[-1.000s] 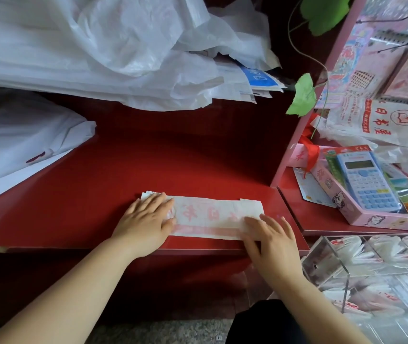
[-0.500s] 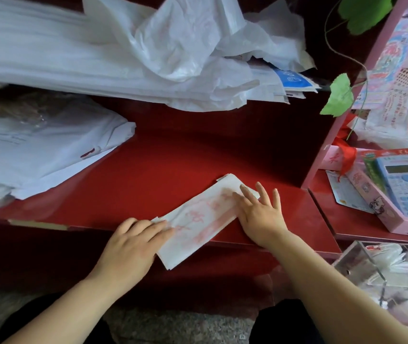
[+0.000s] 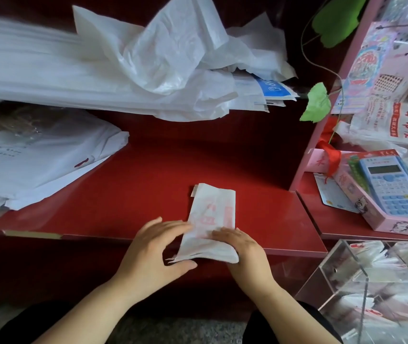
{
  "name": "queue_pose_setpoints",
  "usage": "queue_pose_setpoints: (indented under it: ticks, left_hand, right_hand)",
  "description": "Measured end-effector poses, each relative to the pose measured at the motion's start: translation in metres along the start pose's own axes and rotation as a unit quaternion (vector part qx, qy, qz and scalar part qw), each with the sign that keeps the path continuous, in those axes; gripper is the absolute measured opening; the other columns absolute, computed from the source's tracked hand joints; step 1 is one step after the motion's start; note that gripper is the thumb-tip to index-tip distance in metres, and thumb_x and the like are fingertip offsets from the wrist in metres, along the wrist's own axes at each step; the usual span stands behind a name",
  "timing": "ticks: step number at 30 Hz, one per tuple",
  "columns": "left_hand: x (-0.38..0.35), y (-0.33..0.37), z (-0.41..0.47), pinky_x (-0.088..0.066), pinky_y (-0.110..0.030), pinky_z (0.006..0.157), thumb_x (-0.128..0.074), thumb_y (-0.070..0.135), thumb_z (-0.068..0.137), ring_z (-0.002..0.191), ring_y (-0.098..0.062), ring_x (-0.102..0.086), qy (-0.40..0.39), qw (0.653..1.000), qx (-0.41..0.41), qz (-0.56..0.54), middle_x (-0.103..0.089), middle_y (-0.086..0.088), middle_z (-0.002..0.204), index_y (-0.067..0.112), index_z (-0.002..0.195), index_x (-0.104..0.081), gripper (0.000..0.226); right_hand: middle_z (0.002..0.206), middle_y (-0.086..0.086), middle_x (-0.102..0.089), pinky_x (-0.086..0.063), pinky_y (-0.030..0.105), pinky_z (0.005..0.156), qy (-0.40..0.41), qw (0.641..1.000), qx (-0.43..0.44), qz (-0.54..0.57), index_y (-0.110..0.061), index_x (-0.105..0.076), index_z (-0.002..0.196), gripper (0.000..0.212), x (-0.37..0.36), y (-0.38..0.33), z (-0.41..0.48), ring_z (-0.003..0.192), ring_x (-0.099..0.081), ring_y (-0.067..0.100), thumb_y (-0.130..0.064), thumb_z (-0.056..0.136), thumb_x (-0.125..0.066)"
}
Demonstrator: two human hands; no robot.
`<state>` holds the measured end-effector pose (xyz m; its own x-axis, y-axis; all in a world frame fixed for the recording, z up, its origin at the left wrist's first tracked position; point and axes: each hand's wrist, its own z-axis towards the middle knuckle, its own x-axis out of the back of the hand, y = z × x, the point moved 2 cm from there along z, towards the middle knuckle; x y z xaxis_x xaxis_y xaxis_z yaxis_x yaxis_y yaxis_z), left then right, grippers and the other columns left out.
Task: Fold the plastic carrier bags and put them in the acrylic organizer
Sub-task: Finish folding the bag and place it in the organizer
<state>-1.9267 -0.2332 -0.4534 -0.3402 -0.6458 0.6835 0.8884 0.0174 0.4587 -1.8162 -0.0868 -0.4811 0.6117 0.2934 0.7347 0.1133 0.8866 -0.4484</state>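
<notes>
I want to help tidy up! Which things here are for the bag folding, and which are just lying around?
For the job: folded bag, held by the left hand and right hand; pile of white bags; acrylic organizer.

Just lying about: calculator; green leaf; red ribbon.

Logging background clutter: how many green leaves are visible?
2. The upper leaf is at the top right; the lower leaf hangs below it, mid-right. Others may lie out of frame.

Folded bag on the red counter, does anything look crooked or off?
Slightly. The folded bag has an inner layer poking out at its far left corner, and its near end overhangs the counter edge.
</notes>
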Motion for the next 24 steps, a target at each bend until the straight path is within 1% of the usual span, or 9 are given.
queue_pose_setpoints:
  ticks: [1,3,5,8,10,13,17,20,24]
  left_hand:
    - [-0.004,-0.004,0.000,-0.007,-0.001,0.103,-0.056,0.059,0.059,0.119,0.026,-0.025,-0.010,0.999,0.037,-0.018,-0.032,0.054,0.119,0.035,0.121,-0.047,0.066]
    - [-0.014,-0.012,0.004,0.002,0.000,0.101,-0.049,0.068,0.053,0.120,0.028,-0.012,-0.068,0.993,0.095,-0.012,-0.025,0.050,0.120,0.043,0.127,-0.043,0.079]
    - [-0.025,-0.017,0.009,-0.002,-0.005,0.102,-0.045,0.066,0.055,0.122,0.019,-0.023,-0.108,0.987,0.118,0.013,-0.034,0.034,0.123,0.036,0.127,-0.045,0.077]
    - [-0.033,-0.023,0.023,-0.030,-0.004,0.083,-0.063,0.030,0.077,0.098,-0.002,-0.057,-0.017,0.977,0.210,-0.031,-0.066,0.004,0.109,0.014,0.106,-0.069,0.034]
    - [-0.035,-0.024,0.030,-0.038,-0.011,0.071,-0.062,0.034,0.078,0.086,-0.011,-0.064,0.047,0.962,0.266,-0.048,-0.072,-0.003,0.093,0.009,0.094,-0.073,0.031]
    - [-0.037,-0.017,0.039,-0.042,-0.024,0.077,-0.065,0.026,0.082,0.085,-0.018,-0.066,0.090,0.952,0.293,0.009,-0.073,-0.003,0.086,0.009,0.089,-0.073,0.020]
    - [-0.041,-0.007,0.039,-0.045,-0.042,0.081,-0.075,0.010,0.073,0.068,-0.025,-0.066,0.150,0.941,0.301,0.033,-0.068,0.006,0.065,0.005,0.087,-0.068,0.017]
    - [-0.045,-0.010,0.032,-0.046,-0.041,0.074,-0.079,0.002,0.065,0.062,-0.020,-0.065,0.153,0.949,0.274,0.005,-0.046,0.026,0.049,0.002,0.086,-0.064,0.026]
    - [-0.045,-0.015,0.032,-0.039,-0.033,0.064,-0.082,0.005,0.061,0.049,-0.012,-0.053,0.139,0.959,0.246,0.025,-0.038,0.025,0.047,0.007,0.079,-0.065,0.025]
  right_hand:
    - [0.091,0.001,-0.072,-0.038,0.017,0.088,-0.002,0.999,-0.035,0.042,-0.010,-0.073,0.093,0.040,0.005,-0.001,0.000,0.095,-0.058,0.012,-0.028,0.074,-0.043]
    - [0.082,-0.007,-0.071,-0.043,0.020,0.073,-0.031,0.986,-0.112,0.116,-0.007,-0.071,0.093,0.040,0.010,-0.001,0.001,0.080,-0.061,0.010,-0.033,0.080,-0.043]
    - [0.052,-0.020,-0.058,-0.036,0.016,0.053,-0.049,0.979,-0.162,0.118,-0.011,-0.062,0.072,0.025,0.014,0.000,0.005,0.055,-0.054,0.001,-0.017,0.090,-0.048]
    - [0.035,-0.009,-0.038,-0.026,0.017,0.042,-0.039,0.952,-0.258,0.161,-0.017,-0.032,0.052,0.043,0.016,0.004,0.017,0.039,-0.035,0.006,-0.007,0.091,-0.048]
    - [0.042,-0.008,-0.027,-0.021,0.021,0.042,-0.023,0.937,-0.304,0.171,-0.017,-0.025,0.053,0.046,0.015,0.007,0.030,0.042,-0.023,0.007,-0.012,0.090,-0.051]
    - [0.052,-0.004,-0.024,-0.014,0.024,0.044,-0.050,0.924,-0.350,0.144,-0.014,-0.030,0.056,0.040,0.013,0.010,0.047,0.049,-0.021,0.012,-0.018,0.089,-0.052]
    - [0.054,-0.004,-0.037,-0.024,0.024,0.047,-0.116,0.917,-0.380,0.033,-0.016,-0.049,0.062,0.025,0.008,0.011,0.061,0.054,-0.037,0.017,-0.024,0.086,-0.049]
    - [0.058,-0.005,-0.042,-0.027,0.021,0.048,-0.141,0.908,-0.394,-0.009,-0.017,-0.056,0.074,0.017,0.006,0.011,0.066,0.064,-0.046,0.020,-0.027,0.086,-0.049]
    - [0.060,-0.005,-0.044,-0.027,0.020,0.048,-0.151,0.903,-0.402,-0.027,-0.015,-0.057,0.079,0.015,0.007,0.012,0.069,0.067,-0.047,0.020,-0.025,0.086,-0.048]
